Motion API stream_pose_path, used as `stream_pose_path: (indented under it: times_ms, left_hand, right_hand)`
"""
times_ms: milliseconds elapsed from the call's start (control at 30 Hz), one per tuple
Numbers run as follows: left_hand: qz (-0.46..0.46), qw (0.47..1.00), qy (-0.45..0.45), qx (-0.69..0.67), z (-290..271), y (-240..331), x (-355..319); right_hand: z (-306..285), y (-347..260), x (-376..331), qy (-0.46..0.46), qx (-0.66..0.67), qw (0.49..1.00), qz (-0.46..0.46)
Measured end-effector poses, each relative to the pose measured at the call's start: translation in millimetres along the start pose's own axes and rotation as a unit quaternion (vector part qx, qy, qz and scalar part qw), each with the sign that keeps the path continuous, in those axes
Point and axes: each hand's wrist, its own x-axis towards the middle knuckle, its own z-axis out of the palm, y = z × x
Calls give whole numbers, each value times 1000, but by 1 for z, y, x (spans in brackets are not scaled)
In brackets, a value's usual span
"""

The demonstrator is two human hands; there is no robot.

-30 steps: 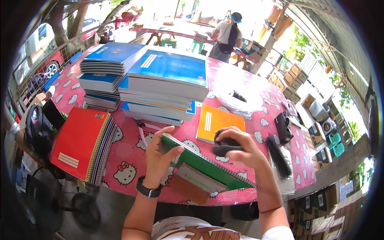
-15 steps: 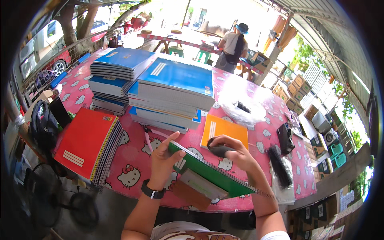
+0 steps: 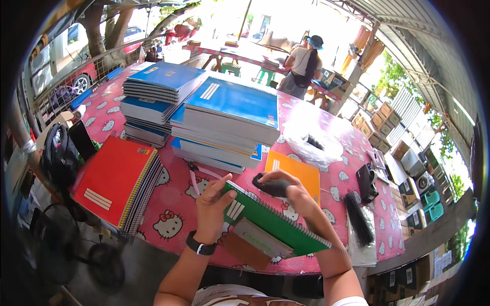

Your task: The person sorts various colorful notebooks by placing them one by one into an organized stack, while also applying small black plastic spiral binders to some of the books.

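My left hand [image 3: 210,211], with a dark watch on its wrist, grips the upper left corner of a green spiral notebook [image 3: 280,232]. The notebook is tilted over the table's near edge, its coil side up, and the coil runs past its lower right end. In my right hand [image 3: 295,196] is a dark, rounded, palm-sized object [image 3: 273,187], held just above the coil; its kind is unclear. Behind that hand lies an orange notebook [image 3: 305,171]. Below the green notebook are a grey label piece [image 3: 260,238] and a brown flat piece [image 3: 245,251].
Blue notebook stacks [image 3: 232,104] stand behind my hands, red notebooks [image 3: 115,178] at left. Pink-handled pliers [image 3: 194,178] lie by the blue stack. At right are black coils [image 3: 360,219] on plastic, a plastic bag [image 3: 329,153] and a black case [image 3: 366,183]. A person [image 3: 303,64] stands beyond.
My right hand has shifted slightly left along the coil, with the dark object still in it. My left hand keeps its grip on the notebook. The whole view has shifted a little.
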Motion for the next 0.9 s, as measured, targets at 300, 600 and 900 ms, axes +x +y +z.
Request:
stream_pose_path:
  times_ms: [300,600,900]
  left_hand:
    - [0,1000,5,16,1,1,0]
    - [14,999,-36,23,8,14,-2]
    - [71,972,-220,48,53,36,0]
  right_hand:
    - [2,-6,20,-73,24,997,-10]
    - [-2,10,5,10,-299,953,50]
    - [-54,79,-184,52,-593,778,199]
